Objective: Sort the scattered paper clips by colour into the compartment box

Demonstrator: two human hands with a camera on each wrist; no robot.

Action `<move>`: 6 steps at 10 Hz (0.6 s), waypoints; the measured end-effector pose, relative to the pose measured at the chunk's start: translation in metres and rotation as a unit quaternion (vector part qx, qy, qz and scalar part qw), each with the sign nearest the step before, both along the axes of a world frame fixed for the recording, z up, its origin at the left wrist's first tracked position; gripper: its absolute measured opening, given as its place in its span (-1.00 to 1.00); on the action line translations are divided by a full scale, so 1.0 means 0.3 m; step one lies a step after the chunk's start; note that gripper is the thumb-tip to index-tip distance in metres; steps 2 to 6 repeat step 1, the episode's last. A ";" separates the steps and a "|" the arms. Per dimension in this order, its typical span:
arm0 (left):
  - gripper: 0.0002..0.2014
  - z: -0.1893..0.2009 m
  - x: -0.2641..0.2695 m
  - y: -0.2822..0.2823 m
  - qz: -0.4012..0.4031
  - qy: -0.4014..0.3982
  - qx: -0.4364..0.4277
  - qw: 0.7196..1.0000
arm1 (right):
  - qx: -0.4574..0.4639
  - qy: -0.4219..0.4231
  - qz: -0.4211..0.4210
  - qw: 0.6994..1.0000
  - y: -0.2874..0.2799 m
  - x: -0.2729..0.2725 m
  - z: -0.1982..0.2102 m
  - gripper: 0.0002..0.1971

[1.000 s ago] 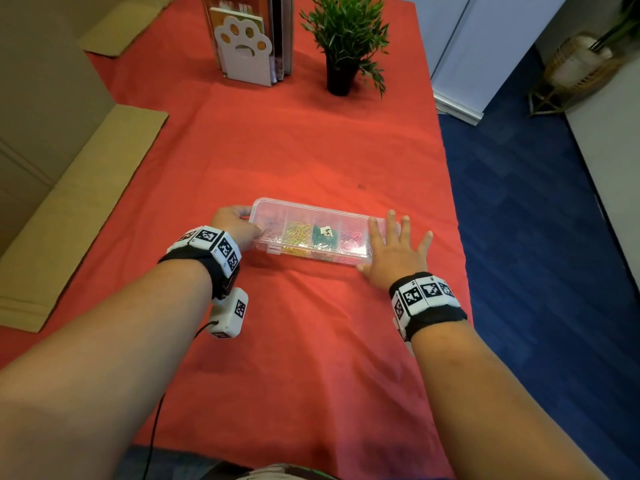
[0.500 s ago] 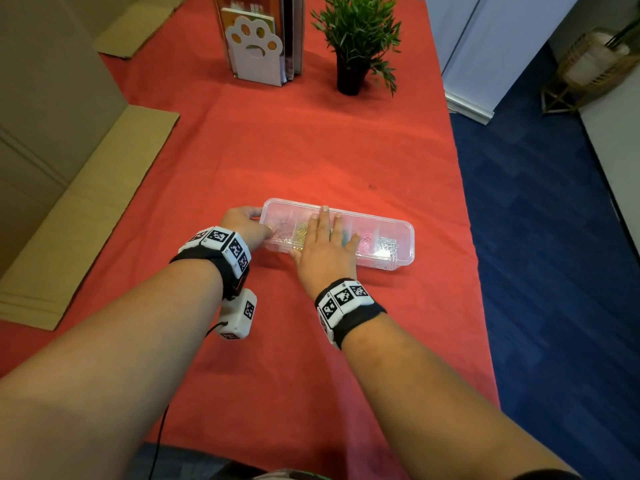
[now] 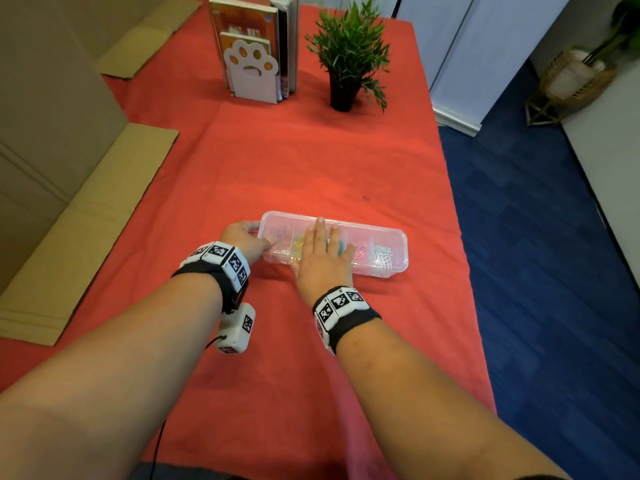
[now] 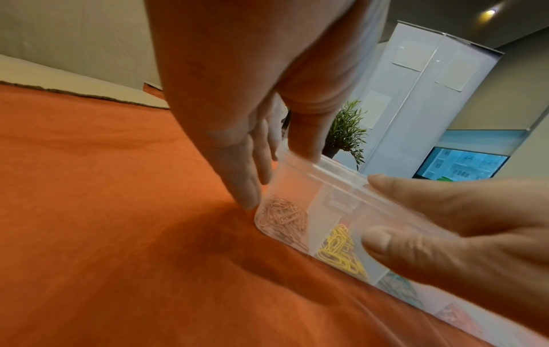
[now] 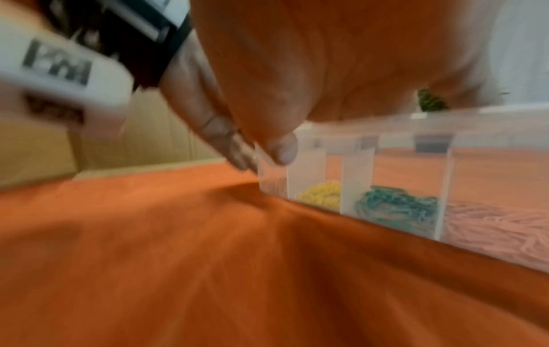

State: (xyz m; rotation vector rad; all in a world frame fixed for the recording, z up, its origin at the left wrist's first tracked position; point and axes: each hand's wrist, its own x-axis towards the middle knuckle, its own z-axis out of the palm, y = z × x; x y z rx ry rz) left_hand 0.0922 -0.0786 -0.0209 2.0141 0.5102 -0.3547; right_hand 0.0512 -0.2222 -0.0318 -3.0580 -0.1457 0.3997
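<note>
A clear compartment box (image 3: 389, 237) lies lid-down-shut on the red cloth (image 3: 277, 168). Sorted paper clips show through it: copper (image 4: 282, 218), yellow (image 4: 338, 246), teal (image 5: 395, 206), pink (image 5: 490, 223) and white (image 3: 382, 256). My left hand (image 3: 242, 237) grips the box's left end, fingers (image 4: 249, 187) down its end wall and thumb on the lid edge. The right hand (image 3: 323, 258) lies flat on the middle of the lid, fingers straight, hiding the teal compartment from above. No loose clips are visible on the cloth.
A paw-shaped bookend with books (image 3: 252, 64) and a potted plant (image 3: 346, 57) stand at the far end. Cardboard sheets (image 3: 69, 220) lie along the left. The table's right edge drops to blue floor (image 3: 554, 271) just beyond the box.
My right hand slid left from the box's right end onto the middle of the lid and has stayed there. The left hand kept its grip on the left end.
</note>
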 end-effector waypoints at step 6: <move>-0.44 -0.009 -0.019 0.010 0.003 -0.020 -0.004 1.000 | 0.038 -0.010 0.048 0.998 -0.027 -0.018 0.030 -0.32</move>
